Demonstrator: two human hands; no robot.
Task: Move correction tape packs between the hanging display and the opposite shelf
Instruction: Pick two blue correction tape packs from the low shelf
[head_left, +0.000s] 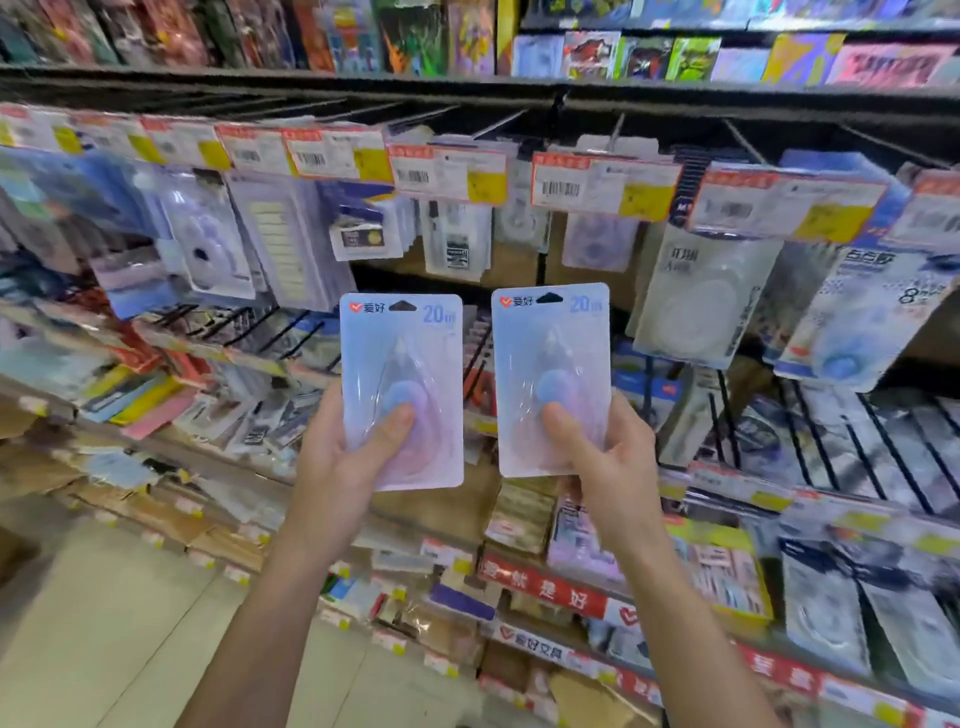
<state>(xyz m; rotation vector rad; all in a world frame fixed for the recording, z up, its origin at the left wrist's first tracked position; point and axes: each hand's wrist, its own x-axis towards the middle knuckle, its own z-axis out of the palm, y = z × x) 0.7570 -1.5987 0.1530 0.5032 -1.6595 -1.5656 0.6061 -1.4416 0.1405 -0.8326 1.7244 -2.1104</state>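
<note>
Presently each hand grips one pack by its lower end. The left hand (337, 462) holds the left pack (402, 389), thumb laid across the blister front and fingers hidden behind the card; the right hand (608, 467) holds the right pack (551, 379) the same way. Both packs are clear of any peg, side by side and just apart, in front of the hanging display (519, 171). Long axes run upright, hang holes uppermost, printed faces toward the camera; the left pack leans slightly. Judgement: the low grip leaves the hang holes free for threading onto a peg. Above and beyond the grips, hooks (498, 122) carry tagged packs; lower shelves (545, 590) sit below.
</note>
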